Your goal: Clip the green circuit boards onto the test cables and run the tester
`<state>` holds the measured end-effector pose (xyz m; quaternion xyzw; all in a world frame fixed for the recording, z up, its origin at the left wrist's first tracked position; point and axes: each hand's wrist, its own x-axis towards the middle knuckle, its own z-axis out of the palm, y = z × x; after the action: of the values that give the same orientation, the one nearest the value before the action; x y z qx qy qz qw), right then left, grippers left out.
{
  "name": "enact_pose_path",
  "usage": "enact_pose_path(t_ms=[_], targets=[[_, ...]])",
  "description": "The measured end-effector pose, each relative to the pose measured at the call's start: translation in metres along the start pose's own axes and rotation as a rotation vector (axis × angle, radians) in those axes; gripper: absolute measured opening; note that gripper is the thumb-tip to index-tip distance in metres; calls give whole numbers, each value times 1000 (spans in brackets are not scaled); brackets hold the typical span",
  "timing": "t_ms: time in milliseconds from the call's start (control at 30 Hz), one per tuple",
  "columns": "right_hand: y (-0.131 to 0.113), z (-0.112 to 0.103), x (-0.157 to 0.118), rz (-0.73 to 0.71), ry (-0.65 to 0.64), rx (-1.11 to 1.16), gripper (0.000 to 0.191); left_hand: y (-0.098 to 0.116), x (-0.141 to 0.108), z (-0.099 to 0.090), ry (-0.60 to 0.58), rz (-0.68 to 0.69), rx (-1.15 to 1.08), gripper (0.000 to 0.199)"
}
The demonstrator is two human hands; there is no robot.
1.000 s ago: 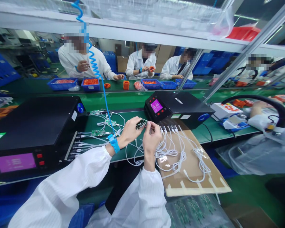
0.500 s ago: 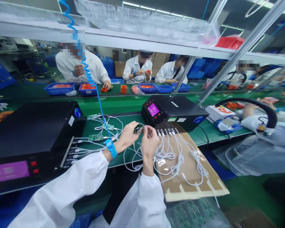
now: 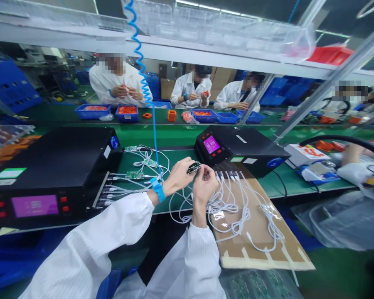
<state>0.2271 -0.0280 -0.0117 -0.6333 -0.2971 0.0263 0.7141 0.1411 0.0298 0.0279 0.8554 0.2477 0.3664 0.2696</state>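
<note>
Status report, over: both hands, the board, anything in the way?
Left hand holding circuit board. Right hand at board's edge. Blue cord running down to left wristband; white cables tangled close by.

A small, dark-green circuit board (image 3: 193,167) with pale parts is held up, tilted, near the frame's centre.

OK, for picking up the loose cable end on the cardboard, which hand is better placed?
Probably the right hand: it's nearer the loose cable end on the cardboard, with just its fingertips at the circuit board. The left hand holds the board, farther away.
</note>
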Motion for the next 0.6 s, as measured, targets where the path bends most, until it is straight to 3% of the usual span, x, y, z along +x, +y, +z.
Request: enact_pose_path(t_ms=[233, 367, 500, 600], targets=[[17, 6, 21, -43, -151, -152, 50, -27, 2, -7, -17, -158, -81, 11], [41, 17, 39, 20, -199, -162, 45, -40, -6, -12, 230, -388, -192, 16], [55, 38, 54, 190, -321, -241, 45, -32, -13, -20, 301, -631, -654, 10], [51, 57, 56, 174, -482, -393, 44, -18, -19, -28, 308, -763, -946, 12]])
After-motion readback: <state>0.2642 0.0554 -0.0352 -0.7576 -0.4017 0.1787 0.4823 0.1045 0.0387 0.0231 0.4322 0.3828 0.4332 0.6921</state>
